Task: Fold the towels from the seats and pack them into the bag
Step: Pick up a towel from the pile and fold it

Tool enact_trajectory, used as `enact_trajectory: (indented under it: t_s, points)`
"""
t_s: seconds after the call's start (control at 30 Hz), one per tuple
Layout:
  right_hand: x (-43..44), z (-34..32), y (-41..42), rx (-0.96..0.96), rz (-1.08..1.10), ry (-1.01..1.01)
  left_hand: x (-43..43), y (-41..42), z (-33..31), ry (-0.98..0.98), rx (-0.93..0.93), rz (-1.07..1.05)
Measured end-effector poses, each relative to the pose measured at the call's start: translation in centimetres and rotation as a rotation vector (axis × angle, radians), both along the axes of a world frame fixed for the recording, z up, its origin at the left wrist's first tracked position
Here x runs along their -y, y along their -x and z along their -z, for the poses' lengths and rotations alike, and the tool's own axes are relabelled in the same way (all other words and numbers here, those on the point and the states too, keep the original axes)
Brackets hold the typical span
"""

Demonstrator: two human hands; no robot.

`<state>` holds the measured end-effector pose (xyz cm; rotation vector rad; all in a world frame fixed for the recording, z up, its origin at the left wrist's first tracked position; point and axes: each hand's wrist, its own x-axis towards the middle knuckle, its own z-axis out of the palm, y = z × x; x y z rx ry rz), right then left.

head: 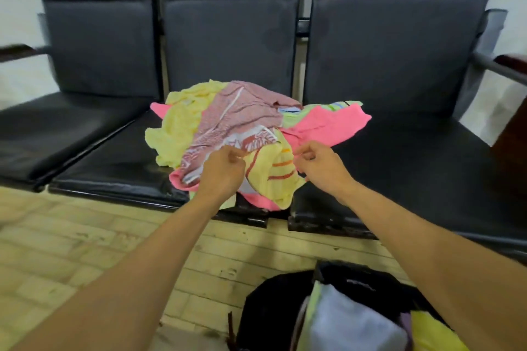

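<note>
Nearest, the open black bag on the floor holds folded towels. Beyond it, the towel pile lies on the middle seat; left hand and right hand pinch its yellow striped towel.

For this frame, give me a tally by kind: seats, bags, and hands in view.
Seats: 3, left, middle, right
Bags: 1, the black bag on the floor
Hands: 2, left hand and right hand, both at the towel pile
Total: 6
</note>
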<state>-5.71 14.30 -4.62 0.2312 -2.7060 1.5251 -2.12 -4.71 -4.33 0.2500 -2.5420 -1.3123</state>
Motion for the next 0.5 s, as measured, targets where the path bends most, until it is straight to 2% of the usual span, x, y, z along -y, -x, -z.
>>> enact_trajectory:
  t_s: [0.07, 0.13, 0.2, 0.4, 0.5]
  points:
    - [2.0, 0.5, 1.0, 0.033, -0.013, 0.043, 1.8, 0.9, 0.9, 0.22, -0.081, -0.089]
    - [3.7, 1.1, 1.5, 0.065, -0.042, 0.067, 3.4, 1.4, 2.2, 0.468, 0.023, -0.157]
    - [4.8, 1.7, 1.8, 0.091, -0.079, 0.085, 4.7, 1.9, 3.8, 0.622, 0.165, -0.155]
    - [5.0, 2.5, 2.3, 0.099, -0.082, 0.083, 5.6, 2.2, 3.9, 0.475, -0.023, -0.233]
    - [4.8, 2.3, 2.1, 0.123, -0.09, 0.101, 4.6, 2.0, 2.6, 0.241, -0.134, -0.26]
